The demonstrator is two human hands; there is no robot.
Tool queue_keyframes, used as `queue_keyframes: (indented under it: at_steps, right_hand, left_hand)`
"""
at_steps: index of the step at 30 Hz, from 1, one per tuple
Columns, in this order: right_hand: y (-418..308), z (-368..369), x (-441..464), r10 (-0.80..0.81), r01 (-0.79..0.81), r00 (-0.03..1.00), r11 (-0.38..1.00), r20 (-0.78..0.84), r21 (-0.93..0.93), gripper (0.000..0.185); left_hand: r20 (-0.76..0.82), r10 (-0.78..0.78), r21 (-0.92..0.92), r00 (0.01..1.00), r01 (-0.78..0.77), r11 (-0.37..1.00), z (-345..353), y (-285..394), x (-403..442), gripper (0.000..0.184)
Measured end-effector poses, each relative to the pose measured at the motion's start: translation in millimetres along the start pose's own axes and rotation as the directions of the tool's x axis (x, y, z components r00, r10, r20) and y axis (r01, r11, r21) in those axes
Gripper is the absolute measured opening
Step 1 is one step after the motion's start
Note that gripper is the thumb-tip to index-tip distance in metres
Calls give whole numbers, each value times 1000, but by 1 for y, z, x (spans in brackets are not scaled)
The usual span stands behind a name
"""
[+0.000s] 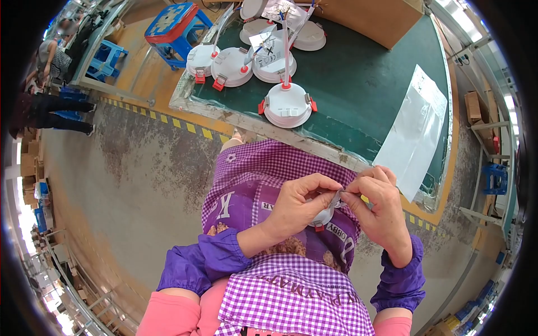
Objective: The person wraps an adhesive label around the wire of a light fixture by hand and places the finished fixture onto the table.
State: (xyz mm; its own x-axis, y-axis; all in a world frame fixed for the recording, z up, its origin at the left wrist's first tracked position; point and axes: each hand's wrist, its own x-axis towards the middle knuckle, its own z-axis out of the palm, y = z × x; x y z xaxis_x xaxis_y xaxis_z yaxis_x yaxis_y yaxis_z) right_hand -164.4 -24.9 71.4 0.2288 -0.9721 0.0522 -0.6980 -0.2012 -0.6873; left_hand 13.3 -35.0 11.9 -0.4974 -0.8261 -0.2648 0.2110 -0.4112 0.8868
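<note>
My left hand (297, 206) and my right hand (380, 203) meet above my lap, thumbs and forefingers pinched together. Between their fingertips is a thin greyish strip (338, 196), possibly a cable or label; its kind is unclear. Just below, partly hidden by my left fingers, a round white downlight (322, 217) with a red clip rests on the apron. At the near table edge, another white downlight (287, 106) lies with red-tipped spring clips at its sides and a cable rising from it. A white label sheet (412, 131) lies beyond my right hand.
Several more downlights (232, 67) are grouped on the green table (358, 84), some with silver labels. A cardboard box (370, 19) stands at the back. Blue stools (178, 31) stand left of the table. Another person (50, 109) is at the far left.
</note>
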Motion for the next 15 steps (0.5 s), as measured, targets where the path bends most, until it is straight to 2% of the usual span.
queue_keyframes:
  at_steps: [7, 15]
  right_hand:
    - [-1, -1, 0, -10, 10, 1000, 1000, 5, -13, 5]
    - [2, 3, -1, -18, 18, 1000, 1000, -24, -5, 6]
  left_hand:
    - [-6, -85, -34, 996, 85, 996, -2, 3, 3, 15]
    - [-16, -49, -20, 999, 49, 999, -2, 2, 3, 14]
